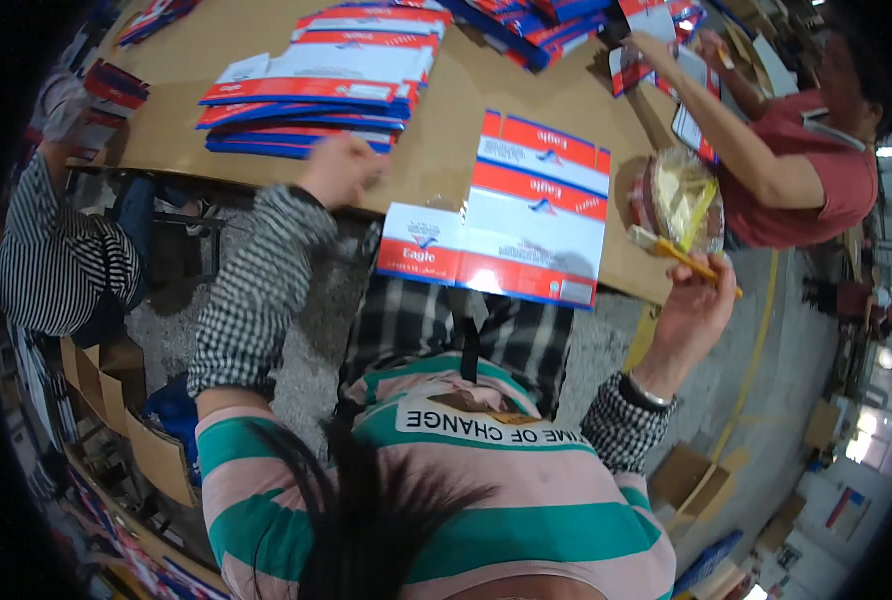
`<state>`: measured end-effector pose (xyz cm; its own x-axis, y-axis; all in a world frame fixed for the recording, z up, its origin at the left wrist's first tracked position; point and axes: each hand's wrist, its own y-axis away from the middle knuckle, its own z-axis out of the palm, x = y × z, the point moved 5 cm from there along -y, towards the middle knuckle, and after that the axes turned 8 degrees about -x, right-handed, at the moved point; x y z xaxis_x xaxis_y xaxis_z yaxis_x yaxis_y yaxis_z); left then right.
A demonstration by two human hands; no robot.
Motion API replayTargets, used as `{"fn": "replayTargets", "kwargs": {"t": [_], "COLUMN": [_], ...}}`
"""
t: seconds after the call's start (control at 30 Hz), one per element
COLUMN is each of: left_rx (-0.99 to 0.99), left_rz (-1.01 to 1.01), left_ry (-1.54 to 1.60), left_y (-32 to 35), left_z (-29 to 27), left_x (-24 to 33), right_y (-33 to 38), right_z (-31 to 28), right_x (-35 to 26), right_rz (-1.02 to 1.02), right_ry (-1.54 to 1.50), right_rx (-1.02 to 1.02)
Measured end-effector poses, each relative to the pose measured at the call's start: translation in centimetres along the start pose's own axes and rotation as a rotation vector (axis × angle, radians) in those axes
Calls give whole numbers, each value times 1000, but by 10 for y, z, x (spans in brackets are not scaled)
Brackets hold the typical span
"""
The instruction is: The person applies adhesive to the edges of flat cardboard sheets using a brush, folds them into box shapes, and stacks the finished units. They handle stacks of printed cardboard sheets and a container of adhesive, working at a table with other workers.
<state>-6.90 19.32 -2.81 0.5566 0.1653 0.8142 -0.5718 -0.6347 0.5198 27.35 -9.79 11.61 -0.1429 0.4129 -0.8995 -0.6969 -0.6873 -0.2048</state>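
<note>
Two hands work over our brown table (446,140). Largest item: the stack of flat cartons (316,85), where our left hand (338,168) rests, blurred; we cannot tell its grip. One unfolded red-and-white carton (511,215) overhangs the near edge and could slide off if nudged. Our right hand (691,310) pinches a yellow-handled brush (681,253), which could smear the carton.

A brown worktable (446,150) stands on a grey speckled floor (311,330) marked with a yellow line (756,350), cardboard boxes (131,410) beside it, bright lights (881,360) at right.
</note>
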Motion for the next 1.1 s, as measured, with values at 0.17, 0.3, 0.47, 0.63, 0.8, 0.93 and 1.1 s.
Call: {"fn": "replayTargets", "kwargs": {"t": [0.17,0.3,0.47,0.63,0.8,0.93,1.1], "left_rx": [95,113,69,-27,59,110,136], "left_rz": [375,257,288,156,244,135,149], "left_ry": [-810,-791,-775,-780,-726,-560,-394], "left_y": [55,55,39,38,26,10,-35], "left_z": [123,126,130,130,124,119,122], "left_x": [27,36,38,50,52,42,-5], "right_y": [2,-2,6,-1,0,2,1], "right_z": [20,14,-2,7,2,-5,-11], "right_x": [-2,3,9,4,-2,4,8], "right_rz": [7,33,62,45,30,56,74], "right_ry": [54,50,-34,-105,-147,-179,-233], "right_rx": [-20,-35,59,57,61,74,72]}}
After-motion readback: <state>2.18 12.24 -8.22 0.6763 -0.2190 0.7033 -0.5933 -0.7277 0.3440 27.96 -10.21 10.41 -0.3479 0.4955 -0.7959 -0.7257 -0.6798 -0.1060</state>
